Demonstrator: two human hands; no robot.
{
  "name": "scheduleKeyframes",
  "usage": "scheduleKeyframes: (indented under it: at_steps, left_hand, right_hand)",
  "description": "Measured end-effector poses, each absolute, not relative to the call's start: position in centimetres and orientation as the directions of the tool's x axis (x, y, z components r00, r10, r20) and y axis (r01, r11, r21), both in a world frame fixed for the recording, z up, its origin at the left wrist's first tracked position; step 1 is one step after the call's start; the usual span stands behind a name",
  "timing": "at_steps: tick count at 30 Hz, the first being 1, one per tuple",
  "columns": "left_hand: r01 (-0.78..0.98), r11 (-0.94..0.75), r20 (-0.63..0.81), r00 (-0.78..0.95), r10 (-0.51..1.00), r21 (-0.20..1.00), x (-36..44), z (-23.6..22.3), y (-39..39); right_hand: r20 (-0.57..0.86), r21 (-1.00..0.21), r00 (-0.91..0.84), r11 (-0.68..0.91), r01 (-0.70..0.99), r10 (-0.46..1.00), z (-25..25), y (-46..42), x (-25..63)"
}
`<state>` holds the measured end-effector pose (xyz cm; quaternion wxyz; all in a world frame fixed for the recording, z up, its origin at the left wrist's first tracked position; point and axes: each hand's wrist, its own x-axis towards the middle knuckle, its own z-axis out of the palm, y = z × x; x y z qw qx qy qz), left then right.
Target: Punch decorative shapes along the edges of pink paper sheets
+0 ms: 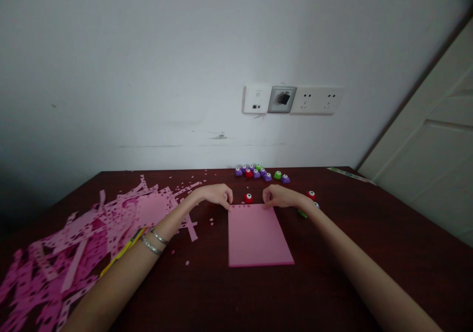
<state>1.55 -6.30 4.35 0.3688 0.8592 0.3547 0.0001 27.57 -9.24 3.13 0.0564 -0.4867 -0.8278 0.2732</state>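
Note:
A stack of pink paper (258, 236) lies flat on the dark table, with a short row of small punched shapes along its far edge at the left. My left hand (217, 194) pinches the far left corner of the paper, thumb and fingers together. At the far right corner, my right hand (278, 196) grips the paper the same way, its fingertips partly hidden. Between my hands, just beyond the paper's edge, stands a red craft punch (249, 198) with a white top. Beside my right forearm another red punch (311, 194) is partly covered.
Punched pink paper scraps (92, 243) pile up on the left, with yellow-handled scissors or a cutter (127, 247) partly under my left forearm. Several purple, green and red punches (256, 173) stand near the wall. A ruler-like strip (351, 175) lies at the back right. Sockets (316, 100) are on the wall.

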Motion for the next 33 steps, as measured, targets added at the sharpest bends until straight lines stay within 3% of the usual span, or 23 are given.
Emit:
scheduleKeyframes:
  at_steps: [9, 15, 33]
  left_hand:
    - [0.576, -0.453, -0.256, 0.766, 0.590, 0.680, 1.33, 3.47, -5.78]
    - [0.623, -0.445, -0.326, 0.749, 0.576, 0.644, 1.24, 3.56, -5.65]
    - [0.685, -0.426, -0.361, 0.696, 0.621, 0.591, 1.14, 3.46, -5.37]
  right_hand:
    - [-0.147, -0.580, -0.568, 0.394, 0.713, 0.810, 2.60, -8.74, 28.11]
    - [-0.154, -0.623, -0.587, 0.382, 0.682, 0.795, 2.66, -8.72, 27.96]
    - [-0.078, -0.554, -0.561, 0.431, 0.712, 0.824, 2.56, -8.71, 27.54]
